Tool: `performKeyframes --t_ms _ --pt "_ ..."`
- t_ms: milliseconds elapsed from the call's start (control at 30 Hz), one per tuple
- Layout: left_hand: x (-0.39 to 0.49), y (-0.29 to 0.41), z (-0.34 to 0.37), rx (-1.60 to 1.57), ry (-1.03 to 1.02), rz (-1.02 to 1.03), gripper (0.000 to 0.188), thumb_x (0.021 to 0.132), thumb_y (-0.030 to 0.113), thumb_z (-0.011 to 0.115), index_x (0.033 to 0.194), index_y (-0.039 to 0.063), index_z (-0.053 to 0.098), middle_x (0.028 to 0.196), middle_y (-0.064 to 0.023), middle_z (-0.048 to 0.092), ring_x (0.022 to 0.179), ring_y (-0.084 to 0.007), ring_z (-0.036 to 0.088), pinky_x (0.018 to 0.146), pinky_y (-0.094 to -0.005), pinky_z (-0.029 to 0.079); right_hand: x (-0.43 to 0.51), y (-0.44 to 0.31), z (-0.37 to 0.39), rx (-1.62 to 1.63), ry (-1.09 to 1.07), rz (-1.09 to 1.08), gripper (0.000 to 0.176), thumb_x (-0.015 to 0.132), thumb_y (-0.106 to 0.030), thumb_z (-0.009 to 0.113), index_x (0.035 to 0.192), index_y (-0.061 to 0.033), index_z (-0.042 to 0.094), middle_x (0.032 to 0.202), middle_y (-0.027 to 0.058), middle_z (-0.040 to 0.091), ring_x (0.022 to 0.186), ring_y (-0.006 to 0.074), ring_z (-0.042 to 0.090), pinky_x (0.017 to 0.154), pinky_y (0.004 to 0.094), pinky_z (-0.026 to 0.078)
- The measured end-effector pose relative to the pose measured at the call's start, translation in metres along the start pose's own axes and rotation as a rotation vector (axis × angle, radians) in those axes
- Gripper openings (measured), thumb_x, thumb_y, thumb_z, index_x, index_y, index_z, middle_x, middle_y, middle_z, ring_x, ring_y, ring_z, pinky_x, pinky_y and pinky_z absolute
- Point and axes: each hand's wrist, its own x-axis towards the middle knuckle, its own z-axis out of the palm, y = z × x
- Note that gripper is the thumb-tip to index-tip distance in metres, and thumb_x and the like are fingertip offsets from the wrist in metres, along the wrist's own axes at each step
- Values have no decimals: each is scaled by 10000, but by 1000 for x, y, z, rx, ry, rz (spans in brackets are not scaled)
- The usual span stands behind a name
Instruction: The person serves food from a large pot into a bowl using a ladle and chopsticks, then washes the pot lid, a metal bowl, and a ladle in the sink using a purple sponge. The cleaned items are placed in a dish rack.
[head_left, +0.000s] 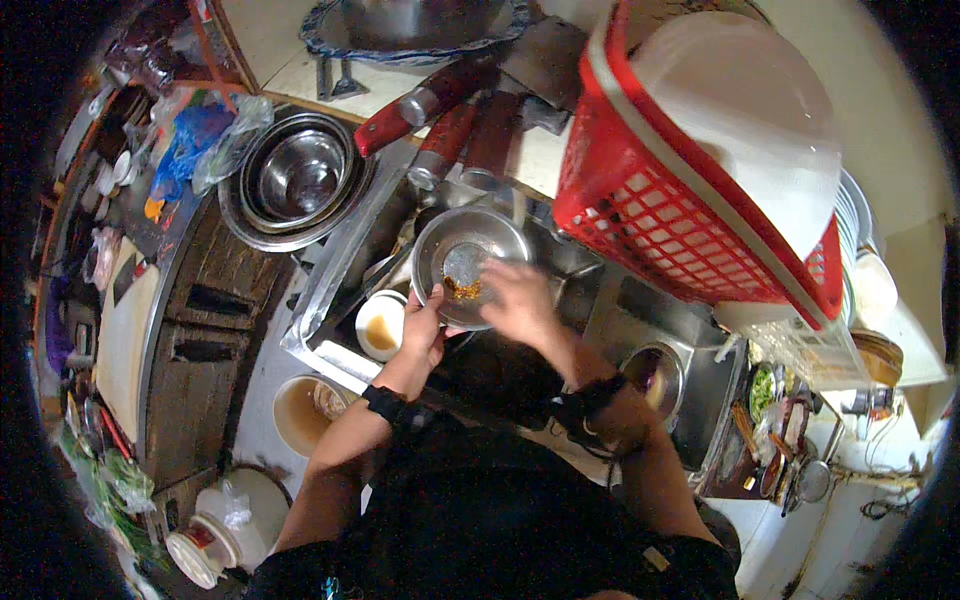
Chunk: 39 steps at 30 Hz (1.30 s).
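Note:
My left hand (426, 328) grips the rim of a metal bowl (506, 229), thumb over the edge, above the steel sink (330, 300). Orange-brown food scraps (463, 289) lie along the bowl's near inner side. Blurred, my right hand (519, 300) reaches over the bowl's right side with fingers bent; whether the fingertips touch the bowl or the scraps is unclear. Just left of my left hand sits a white bowl (379, 330) with brownish liquid in it.
Nested metal bowls (304, 176) stand left of the sink. A red plastic basket (652, 232) holding white tableware overhangs the right. Red-handled utensils (450, 142) jut out at the back. Below left is a bucket (304, 416) of murky liquid. Another metal bowl (664, 382) sits in the right basin.

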Motion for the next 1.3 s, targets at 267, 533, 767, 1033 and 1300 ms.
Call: performKeyframes --t_ms 267,533,767,1033,1300 --pt "0 4 1 -118 -64 121 173 981 122 565 1135 52 599 957 -57 665 829 -150 626 721 -306 526 -14 -47 64 400 111 6 782 628 -125 740 1364 -41 488 1317 176 514 1228 336 484 1059 428 362" --pt "-8 24 -30 152 -139 -83 354 740 -104 509 1053 33 600 804 -98 625 633 -235 646 458 -353 580 -4 36 -2 -589 -18 -524 332 818 -90 547 1138 -76 633 1139 99 605 1158 275 536 1009 431 414" --pt "-1 0 -2 86 121 -24 341 777 -109 529 1077 14 633 899 -100 659 781 -196 635 687 -318 535 -45 -38 109 184 142 112 619 659 -29 655 1265 -20 526 1257 193 504 1145 398 496 991 458 418" --pt "8 33 -28 354 -310 -51 333 736 -65 567 1045 38 634 847 -76 659 607 -188 624 444 -309 546 -45 53 0 -530 -99 -608 385 809 -166 576 1190 -125 619 1185 37 616 1134 221 574 1016 400 448" --pt "-17 53 5 278 -320 -130 605 858 96 703 1378 96 393 1194 -103 585 920 -141 631 592 -239 539 -50 3 37 -433 72 -337 480 791 -163 592 1264 -83 577 1184 75 579 1104 246 545 939 377 468"
